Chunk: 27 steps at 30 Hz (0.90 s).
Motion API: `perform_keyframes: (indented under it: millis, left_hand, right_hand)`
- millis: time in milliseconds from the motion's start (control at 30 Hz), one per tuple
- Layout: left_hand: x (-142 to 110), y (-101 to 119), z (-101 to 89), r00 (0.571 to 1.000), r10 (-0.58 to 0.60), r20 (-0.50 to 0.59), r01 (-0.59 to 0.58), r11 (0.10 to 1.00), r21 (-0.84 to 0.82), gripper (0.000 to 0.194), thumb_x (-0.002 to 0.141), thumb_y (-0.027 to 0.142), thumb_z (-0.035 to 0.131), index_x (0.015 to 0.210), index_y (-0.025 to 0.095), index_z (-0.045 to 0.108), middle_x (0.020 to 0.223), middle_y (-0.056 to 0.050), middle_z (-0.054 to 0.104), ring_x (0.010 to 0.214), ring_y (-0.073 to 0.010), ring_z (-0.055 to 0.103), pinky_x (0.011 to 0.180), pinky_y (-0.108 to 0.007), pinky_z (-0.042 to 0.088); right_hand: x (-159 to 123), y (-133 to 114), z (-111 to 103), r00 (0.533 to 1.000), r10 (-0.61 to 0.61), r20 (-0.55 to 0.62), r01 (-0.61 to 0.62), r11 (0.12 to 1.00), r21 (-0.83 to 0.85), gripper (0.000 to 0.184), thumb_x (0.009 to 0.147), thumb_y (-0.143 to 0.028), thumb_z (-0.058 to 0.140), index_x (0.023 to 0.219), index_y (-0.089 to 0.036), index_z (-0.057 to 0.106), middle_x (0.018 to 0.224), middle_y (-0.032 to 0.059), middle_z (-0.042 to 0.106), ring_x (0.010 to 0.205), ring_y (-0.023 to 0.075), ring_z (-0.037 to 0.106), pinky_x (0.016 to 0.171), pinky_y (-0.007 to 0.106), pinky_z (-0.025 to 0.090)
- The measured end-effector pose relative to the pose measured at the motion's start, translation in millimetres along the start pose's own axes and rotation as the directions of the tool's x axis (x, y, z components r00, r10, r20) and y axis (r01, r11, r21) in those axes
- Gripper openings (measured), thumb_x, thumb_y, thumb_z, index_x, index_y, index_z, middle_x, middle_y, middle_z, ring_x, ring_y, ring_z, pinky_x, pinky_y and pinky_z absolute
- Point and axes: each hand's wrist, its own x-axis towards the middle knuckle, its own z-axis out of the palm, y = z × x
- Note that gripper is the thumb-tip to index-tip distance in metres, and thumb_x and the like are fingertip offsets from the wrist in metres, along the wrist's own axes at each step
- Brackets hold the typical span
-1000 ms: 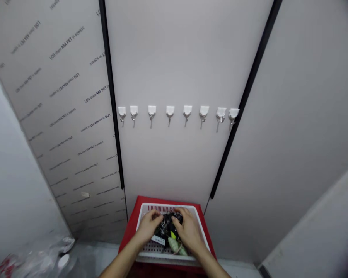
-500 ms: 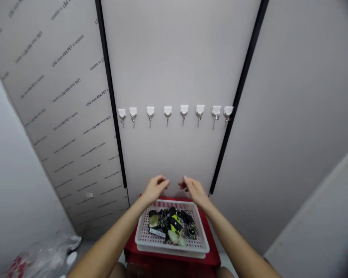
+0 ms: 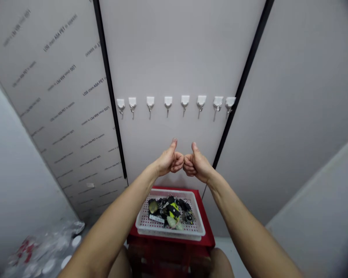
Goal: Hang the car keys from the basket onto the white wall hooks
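My left hand [image 3: 172,159] is curled into a fist with its thumb pointing up, and nothing shows in it. Its knuckles meet those of my right hand [image 3: 196,162], also a fist with a raised thumb and no object in it. Both are held above the far edge of a white plastic basket [image 3: 174,233]. Inside the basket lies a heap of keys and key fobs, among them a yellow-and-black piece [image 3: 174,210], a white labelled strip [image 3: 156,219] and pale green pieces [image 3: 174,222].
A row of white adhesive hooks [image 3: 168,102] runs across the wall panel, between two black strips [image 3: 111,88]. The basket stands on a red cloth [image 3: 207,227] over a stool. Clear plastic bags and white-capped containers [image 3: 76,241] lie at the lower left.
Both hands have risen and come together, from loosely bent fingers apart to fists with thumbs up. The view has shifted slightly, so hooks and basket appear higher.
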Motion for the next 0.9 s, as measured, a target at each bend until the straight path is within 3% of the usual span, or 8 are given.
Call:
perform_keyframes:
  millis: [400,500,600,667,733,800,900]
  left_hand:
    - [-6,-54,-7.9,0.985,-0.142,-0.097,0.142,0.99,-0.013,0.06,0.058,0.066,0.004,0.035,0.016,0.028,0.026,0.004,0.027,0.024,-0.0031,0.02,0.033,-0.019,0.013]
    - [-7,-76,-8.5,0.97,-0.155,-0.187,0.168,0.984,0.054,0.059,0.061,0.063,0.005,0.04,0.016,0.034,0.03,0.004,0.033,0.028,-0.0043,0.027,0.035,-0.018,0.02]
    - [-14,-113,-10.8,0.92,-0.084,-0.382,0.212,0.928,0.307,0.047,0.065,0.055,0.021,0.051,0.015,0.043,0.045,0.001,0.046,0.04,-0.0076,0.04,0.044,-0.021,0.031]
    - [-21,-140,-12.3,0.852,0.058,-0.52,0.28,0.789,0.547,0.031,0.064,0.043,0.037,0.059,0.014,0.047,0.057,-0.001,0.051,0.055,-0.0108,0.046,0.054,-0.023,0.034]
    - [-28,-161,-12.6,0.811,0.194,-0.551,0.334,0.621,0.709,0.018,0.062,0.031,0.045,0.068,0.015,0.05,0.07,-0.003,0.053,0.069,-0.014,0.046,0.064,-0.026,0.034]
    - [-33,-175,-11.6,0.823,0.248,-0.511,0.329,0.526,0.784,0.018,0.061,0.025,0.046,0.077,0.016,0.05,0.08,-0.003,0.053,0.078,-0.0155,0.045,0.071,-0.027,0.033]
    - [-36,-183,-10.3,0.847,0.268,-0.46,0.286,0.5,0.818,0.023,0.063,0.022,0.045,0.085,0.018,0.049,0.087,-0.003,0.052,0.084,-0.0153,0.043,0.075,-0.028,0.032]
  right_hand:
    - [6,51,2,0.986,0.161,-0.047,-0.163,0.986,-0.023,0.054,0.062,-0.064,0.015,0.036,-0.017,0.024,0.025,-0.0077,0.021,0.023,0.0016,0.014,0.028,0.016,0.01]
    - [4,69,-1,0.984,0.146,-0.101,-0.156,0.983,-0.1,0.054,0.063,-0.063,0.012,0.037,-0.017,0.026,0.027,-0.007,0.023,0.024,0.0024,0.017,0.03,0.017,0.014]
    - [0,97,-10,0.969,0.056,-0.24,-0.138,0.93,-0.342,0.051,0.066,-0.058,0.017,0.04,-0.016,0.033,0.032,-0.0046,0.033,0.029,0.0048,0.029,0.034,0.019,0.022]
    - [-4,116,-20,0.935,-0.078,-0.345,-0.153,0.79,-0.593,0.043,0.067,-0.049,0.028,0.045,-0.016,0.041,0.04,-0.0019,0.042,0.038,0.0076,0.038,0.041,0.02,0.028]
    - [-8,133,-28,0.9,-0.224,-0.374,-0.188,0.575,-0.796,0.028,0.066,-0.038,0.038,0.054,-0.015,0.049,0.054,0.0017,0.051,0.053,0.0112,0.046,0.051,0.022,0.032]
    - [-11,145,-32,0.903,-0.29,-0.318,-0.201,0.369,-0.908,0.018,0.064,-0.029,0.042,0.067,-0.015,0.054,0.071,0.0047,0.055,0.07,0.0149,0.048,0.062,0.024,0.032]
    - [-14,155,-30,0.945,-0.257,-0.201,-0.17,0.137,-0.976,0.022,0.063,-0.024,0.045,0.082,-0.018,0.054,0.083,0.0054,0.056,0.083,0.0181,0.045,0.069,0.027,0.029]
